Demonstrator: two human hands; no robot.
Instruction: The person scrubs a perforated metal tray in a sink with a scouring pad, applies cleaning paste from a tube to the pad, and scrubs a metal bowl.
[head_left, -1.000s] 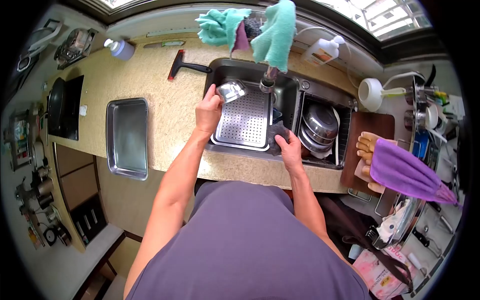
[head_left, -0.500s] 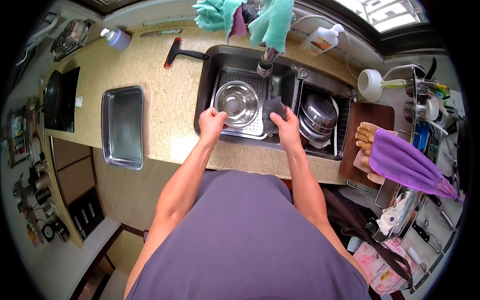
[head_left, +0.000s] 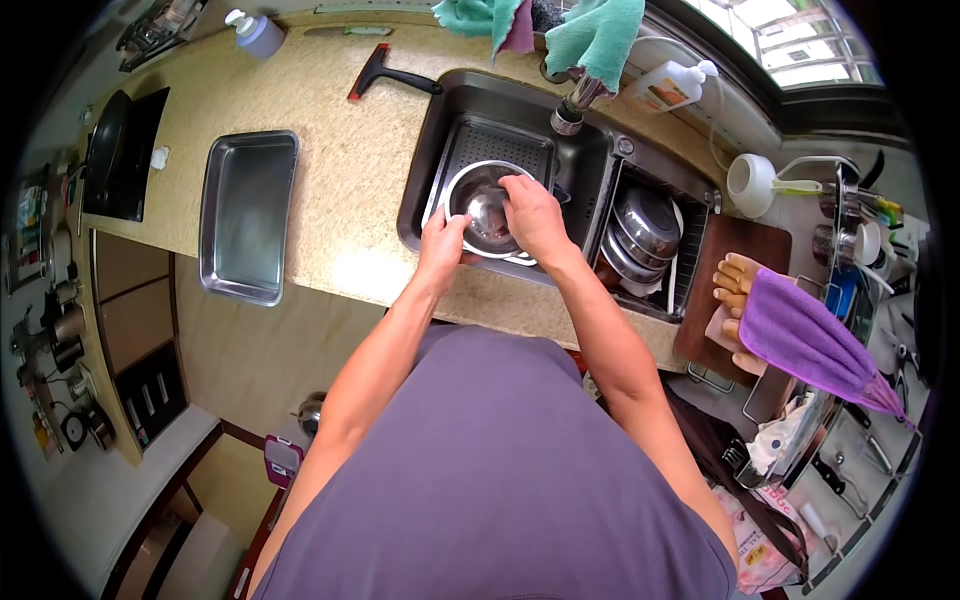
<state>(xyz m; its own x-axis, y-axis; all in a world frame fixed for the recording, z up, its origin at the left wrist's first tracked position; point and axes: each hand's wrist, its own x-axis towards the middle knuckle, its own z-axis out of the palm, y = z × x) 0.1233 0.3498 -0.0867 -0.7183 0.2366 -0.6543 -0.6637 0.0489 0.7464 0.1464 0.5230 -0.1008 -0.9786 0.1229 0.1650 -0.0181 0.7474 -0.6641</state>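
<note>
A shiny round metal bowl (head_left: 490,221) sits over the perforated metal tray (head_left: 487,142) in the sink. My left hand (head_left: 443,248) is closed on the bowl's left front rim, with the thumb at its inner edge. At the right side of the bowl, my right hand (head_left: 537,217) has its fingers bent over the rim and fingertips inside. Its palm side is hidden, and no grey cloth shows in it. Something dark lies partly hidden beyond the right wrist, too small to name.
Right of the bowl, a rack (head_left: 683,262) holds stacked metal pans (head_left: 643,228). The faucet (head_left: 568,118) hangs over the sink's back, draped with green cloths (head_left: 592,45). Left on the counter lie a squeegee (head_left: 385,76) and a rectangular metal tray (head_left: 247,218).
My right hand has moved left from beside the bowl onto its rim. The dark grey cloth it held no longer shows in it. My left hand stays at the rim; the view has shifted.
</note>
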